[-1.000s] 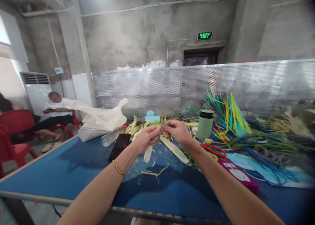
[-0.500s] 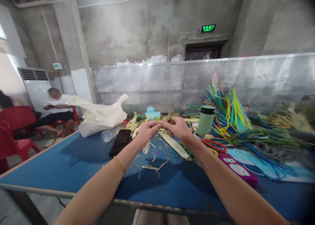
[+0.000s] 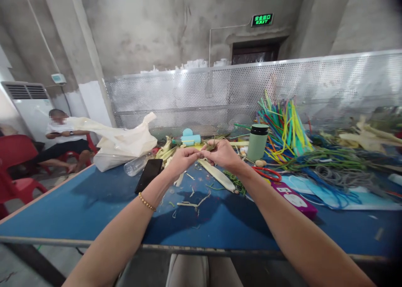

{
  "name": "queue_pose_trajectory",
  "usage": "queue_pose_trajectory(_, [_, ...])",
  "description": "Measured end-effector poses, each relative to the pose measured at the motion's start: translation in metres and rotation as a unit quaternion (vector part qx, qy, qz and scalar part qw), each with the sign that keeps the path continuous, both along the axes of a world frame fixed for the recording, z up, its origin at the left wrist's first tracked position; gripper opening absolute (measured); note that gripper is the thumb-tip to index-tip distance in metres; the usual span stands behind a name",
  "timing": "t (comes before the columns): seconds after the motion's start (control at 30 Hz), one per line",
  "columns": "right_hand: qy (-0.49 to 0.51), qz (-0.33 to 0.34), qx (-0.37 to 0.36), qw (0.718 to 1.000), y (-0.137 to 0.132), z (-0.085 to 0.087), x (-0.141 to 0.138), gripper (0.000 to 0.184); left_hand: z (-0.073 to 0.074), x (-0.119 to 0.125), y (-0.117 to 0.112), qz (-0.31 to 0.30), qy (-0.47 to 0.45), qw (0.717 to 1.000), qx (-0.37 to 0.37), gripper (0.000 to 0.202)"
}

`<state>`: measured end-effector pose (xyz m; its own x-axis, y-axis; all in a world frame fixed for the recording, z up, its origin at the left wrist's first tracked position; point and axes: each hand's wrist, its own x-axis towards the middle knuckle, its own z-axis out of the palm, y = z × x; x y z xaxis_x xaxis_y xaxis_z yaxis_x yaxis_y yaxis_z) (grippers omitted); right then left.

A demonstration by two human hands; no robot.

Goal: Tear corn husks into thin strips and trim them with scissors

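My left hand (image 3: 184,160) and my right hand (image 3: 222,153) meet above the middle of the blue table, fingertips pinched together. Whatever lies between the fingers is too small to make out. A greenish-brown dry wisp (image 3: 210,145) shows at the right fingers; whether it is held or lies behind them I cannot tell. Just below the right hand lies a long pale husk-like strip (image 3: 220,177), beside a bundle of thin green cords (image 3: 238,182). Thin pale scraps (image 3: 187,204) are scattered on the table nearer me. Pale husks (image 3: 168,147) lie behind the left hand.
A black phone (image 3: 149,175), a clear plastic bottle (image 3: 133,166) and a white plastic bag (image 3: 125,147) are on the left. To the right stand a green jar (image 3: 258,142) and colourful strips (image 3: 290,130), with a purple box (image 3: 293,200) and face masks (image 3: 354,199). A person sits at far left.
The camera view has tilted down and turned slightly, so the scene sits a little higher and further left. Both hands stay pinched together, and more of the dry wisp shows by the right fingers.
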<state>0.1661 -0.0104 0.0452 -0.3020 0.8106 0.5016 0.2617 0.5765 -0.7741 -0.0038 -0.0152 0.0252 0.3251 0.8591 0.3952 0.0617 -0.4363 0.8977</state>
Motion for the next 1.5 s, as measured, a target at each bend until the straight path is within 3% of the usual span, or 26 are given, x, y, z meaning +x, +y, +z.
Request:
queue_pose_trajectory(0.2, [0.017, 0.006, 0.025, 1.0, 0.008, -0.007, -0.001, 0.017, 0.001, -0.001, -0.001, -0.019, -0.031, 0.999, -0.03, 0.035])
queue_pose_trajectory(0.43, [0.017, 0.049, 0.025, 0.998, 0.0, -0.001, -0.001, 0.017, 0.006, -0.011, 0.0, -0.073, -0.001, 0.997, -0.035, 0.038])
queue_pose_trajectory(0.63, [0.045, 0.052, 0.008, 0.998, -0.004, 0.003, -0.003, 0.022, 0.001, -0.007, 0.004, -0.084, -0.081, 0.992, -0.056, 0.026])
queue_pose_trajectory(0.8, [0.044, 0.049, 0.001, 0.998, -0.006, 0.005, -0.004, 0.027, 0.0, -0.001, 0.001, -0.105, -0.179, 0.97, -0.128, 0.014])
queue_pose_trajectory(1.0, [0.091, -0.032, 0.033, 0.995, -0.003, 0.011, 0.008, 0.035, 0.011, -0.014, 0.011, -0.073, -0.313, 0.918, -0.232, 0.006])
queue_pose_trajectory(1.13, [-0.047, -0.083, 0.051, 0.994, 0.003, 0.011, 0.015, 0.029, 0.014, -0.019, 0.014, -0.057, -0.35, 0.902, -0.246, 0.007])
queue_pose_trajectory(1.23, [-0.27, -0.121, 0.083, 0.952, 0.008, 0.006, 0.017, 0.025, 0.012, -0.017, 0.014, -0.042, -0.344, 0.909, -0.234, 0.007])
queue_pose_trajectory(1.33, [-0.494, -0.157, 0.061, 0.853, 0.011, -0.003, 0.019, 0.025, 0.007, -0.015, 0.018, -0.029, -0.342, 0.912, -0.223, 0.006])
queue_pose_trajectory(1.4, [-0.57, -0.173, 0.027, 0.803, 0.011, -0.009, 0.02, 0.03, 0.004, -0.015, 0.022, -0.018, -0.339, 0.915, -0.22, 0.007])
queue_pose_trajectory(1.5, [-0.604, -0.174, -0.001, 0.778, 0.009, -0.016, 0.018, 0.038, 0.001, -0.014, 0.026, -0.003, -0.329, 0.919, -0.216, 0.008])
